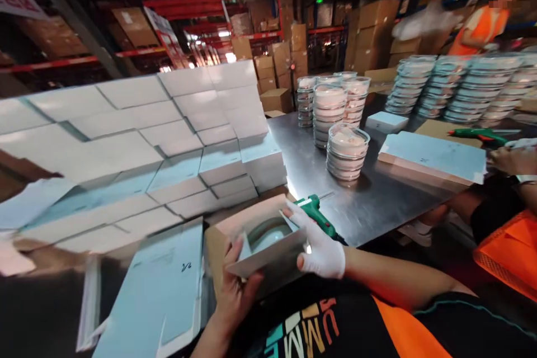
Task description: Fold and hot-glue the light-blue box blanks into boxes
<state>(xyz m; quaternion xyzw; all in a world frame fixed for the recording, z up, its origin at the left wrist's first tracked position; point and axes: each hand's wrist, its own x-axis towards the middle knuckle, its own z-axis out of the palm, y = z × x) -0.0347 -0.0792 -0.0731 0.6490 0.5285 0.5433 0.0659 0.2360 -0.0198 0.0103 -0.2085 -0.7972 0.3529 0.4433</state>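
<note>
The left hand (237, 285), bare, gripped the lower left edge of a small pale grey cardboard box (272, 251) in the lower middle of the frame, fingers curled over its rim. The right hand (321, 246), in a white glove, clasped the box's right side, thumb on the lower edge and fingers across the open top. Inside the box a round clear-lidded dish (268, 233) showed. Just behind the gloved hand lay one green glue gun (318, 213) on the steel table (377, 201).

In the lower left lay one flat, unfolded pale blue carton blank (168, 285), touching the box's left. Across the left half rose a wall of stacked white boxes (168, 140), too many and too blurred to count.

At centre right stood about five stacks of clear round lidded dishes (347, 151); further stacks (457, 86) lined the upper right, their number unclear. A pile of flat blue sheets (434, 156) lay right of centre, with a second green glue gun (478, 135) beyond. A co-worker's hand (509, 159) rested at the right edge; another person in an orange vest (482, 25) stood upper right.
</note>
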